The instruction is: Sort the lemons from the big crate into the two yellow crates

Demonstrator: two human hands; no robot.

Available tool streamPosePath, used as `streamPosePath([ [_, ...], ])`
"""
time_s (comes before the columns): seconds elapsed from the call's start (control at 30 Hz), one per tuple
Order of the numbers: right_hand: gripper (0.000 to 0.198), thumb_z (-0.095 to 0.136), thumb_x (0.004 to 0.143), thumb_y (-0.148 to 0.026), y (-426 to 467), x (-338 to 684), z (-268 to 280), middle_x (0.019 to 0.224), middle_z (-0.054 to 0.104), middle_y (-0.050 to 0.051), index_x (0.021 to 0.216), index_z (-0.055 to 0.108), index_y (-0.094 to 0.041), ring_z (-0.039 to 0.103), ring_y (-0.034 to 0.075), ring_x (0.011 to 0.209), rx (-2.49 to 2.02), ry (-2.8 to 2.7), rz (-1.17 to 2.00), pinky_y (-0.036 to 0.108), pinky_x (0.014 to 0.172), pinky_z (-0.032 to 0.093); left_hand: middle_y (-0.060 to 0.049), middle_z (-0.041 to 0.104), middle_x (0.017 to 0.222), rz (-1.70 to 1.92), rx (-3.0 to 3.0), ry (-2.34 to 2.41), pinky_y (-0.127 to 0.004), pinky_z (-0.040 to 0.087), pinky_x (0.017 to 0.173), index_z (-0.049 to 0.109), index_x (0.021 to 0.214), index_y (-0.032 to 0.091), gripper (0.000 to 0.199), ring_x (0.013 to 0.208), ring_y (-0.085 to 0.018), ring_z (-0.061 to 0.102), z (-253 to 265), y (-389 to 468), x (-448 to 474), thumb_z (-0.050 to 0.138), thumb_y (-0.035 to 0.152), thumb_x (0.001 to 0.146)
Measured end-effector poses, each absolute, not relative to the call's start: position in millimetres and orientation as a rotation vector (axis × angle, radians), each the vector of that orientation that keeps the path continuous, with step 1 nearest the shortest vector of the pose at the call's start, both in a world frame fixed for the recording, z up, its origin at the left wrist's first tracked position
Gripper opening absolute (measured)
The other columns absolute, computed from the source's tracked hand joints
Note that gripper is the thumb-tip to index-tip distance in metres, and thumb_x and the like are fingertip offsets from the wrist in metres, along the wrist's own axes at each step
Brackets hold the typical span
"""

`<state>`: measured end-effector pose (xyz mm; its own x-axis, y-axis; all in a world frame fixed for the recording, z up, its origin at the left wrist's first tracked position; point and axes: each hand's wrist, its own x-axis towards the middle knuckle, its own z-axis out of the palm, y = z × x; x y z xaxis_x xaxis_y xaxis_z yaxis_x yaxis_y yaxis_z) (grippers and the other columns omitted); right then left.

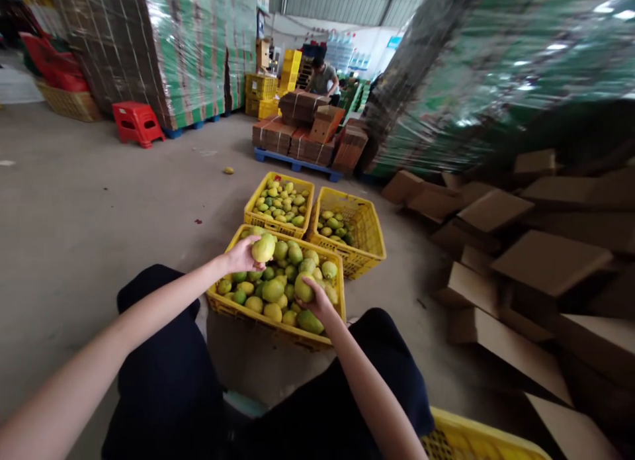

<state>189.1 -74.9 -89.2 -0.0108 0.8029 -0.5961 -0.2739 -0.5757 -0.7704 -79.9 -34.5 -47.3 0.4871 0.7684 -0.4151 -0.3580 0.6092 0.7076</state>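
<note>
Right near the centre of the frame, the left hand (244, 255) grips a yellow-green fruit (263, 248) over the back left part of a front crate (225, 306) full of loose fruit (272, 290). Just right of centre, the right hand (320, 300) is closed on a second fruit (303, 287); whether that one touches the pile is unclear. Higher up stand a back left crate (272, 226) and a back right crate (361, 264), both holding fruit.
</note>
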Motion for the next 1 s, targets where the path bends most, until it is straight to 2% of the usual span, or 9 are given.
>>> streamPosePath([
  [0.13,0.043,0.087,0.059,-0.030,-84,183,-77,0.090,0.071,-0.001,0.092,0.060,-0.029,0.069,0.021,0.072,-1.433,-0.708,1.651,0.031,0.051,0.055,-0.010,0.077,0.100,0.745,0.671,0.952,-0.036,0.060,0.081,0.065,0.128,0.017,0.052,0.079,-0.020,0.072,-54,-38,-88,0.074,0.050,0.089],
  [0.23,0.051,0.090,0.057,-0.032,-78,175,-52,0.094,0.072,-0.001,0.099,0.062,-0.030,0.071,0.024,0.080,-1.407,-0.860,1.477,0.034,0.056,0.058,-0.013,0.075,0.121,0.777,0.850,1.030,-0.038,0.059,0.093,0.061,0.133,0.020,0.066,0.105,-0.025,0.073,-47,-37,-86,0.088,0.045,0.079],
  [0.3,0.055,0.092,0.056,-0.036,-69,169,-36,0.094,0.072,-0.001,0.102,0.063,-0.030,0.072,0.026,0.084,-1.402,-0.934,1.370,0.037,0.063,0.062,-0.014,0.070,0.131,0.795,0.948,1.076,-0.040,0.059,0.095,0.061,0.132,0.021,0.073,0.116,-0.028,0.071,-42,-33,-83,0.095,0.044,0.071],
  [0.37,0.061,0.095,0.051,-0.035,-61,166,-26,0.096,0.073,-0.001,0.103,0.064,-0.029,0.072,0.028,0.092,-1.391,-1.003,1.284,0.043,0.080,0.065,-0.014,0.069,0.133,0.803,1.008,1.126,-0.042,0.060,0.095,0.064,0.127,0.021,0.074,0.119,-0.032,0.069,-42,-29,-78,0.098,0.044,0.065],
  [0.47,0.074,0.099,0.041,-0.033,-51,165,-32,0.104,0.074,-0.001,0.108,0.068,-0.028,0.071,0.032,0.108,-1.354,-1.211,1.102,0.052,0.106,0.057,-0.013,0.070,0.131,0.851,1.087,1.152,-0.045,0.059,0.097,0.068,0.121,0.020,0.071,0.122,-0.036,0.068,-49,-24,-69,0.098,0.046,0.061],
  [0.53,0.073,0.099,0.043,-0.036,-49,167,-43,0.104,0.075,0.000,0.109,0.068,-0.027,0.070,0.032,0.109,-1.355,-1.270,1.020,0.055,0.111,0.052,-0.012,0.071,0.131,0.910,1.157,1.152,-0.048,0.057,0.103,0.069,0.120,0.020,0.071,0.124,-0.037,0.066,-57,-23,-63,0.097,0.047,0.060],
  [0.67,0.063,0.097,0.053,-0.036,-50,167,-54,0.106,0.074,0.003,0.108,0.067,-0.028,0.069,0.032,0.106,-1.356,-1.220,0.977,0.054,0.109,0.053,-0.013,0.065,0.141,0.998,1.260,1.115,-0.047,0.056,0.106,0.066,0.125,0.022,0.084,0.124,-0.034,0.067,-65,-26,-50,0.102,0.040,0.051],
  [0.77,0.063,0.095,0.058,-0.037,-47,168,-43,0.114,0.073,0.005,0.112,0.065,-0.028,0.068,0.032,0.111,-1.264,-1.311,0.884,0.053,0.109,0.054,-0.013,0.064,0.143,1.021,1.272,1.052,-0.045,0.059,0.103,0.063,0.130,0.024,0.084,0.121,-0.031,0.068,-63,-30,-42,0.100,0.043,0.057],
  [1.0,0.058,0.089,0.073,-0.034,-30,170,-22,0.123,0.071,0.006,0.123,0.059,-0.030,0.068,0.031,0.118,-1.024,-1.612,0.691,0.052,0.110,0.053,-0.011,0.064,0.140,1.307,1.647,1.012,-0.045,0.053,0.114,0.067,0.131,0.028,0.062,0.136,-0.030,0.060,-51,-19,-40,0.092,0.046,0.077],
])
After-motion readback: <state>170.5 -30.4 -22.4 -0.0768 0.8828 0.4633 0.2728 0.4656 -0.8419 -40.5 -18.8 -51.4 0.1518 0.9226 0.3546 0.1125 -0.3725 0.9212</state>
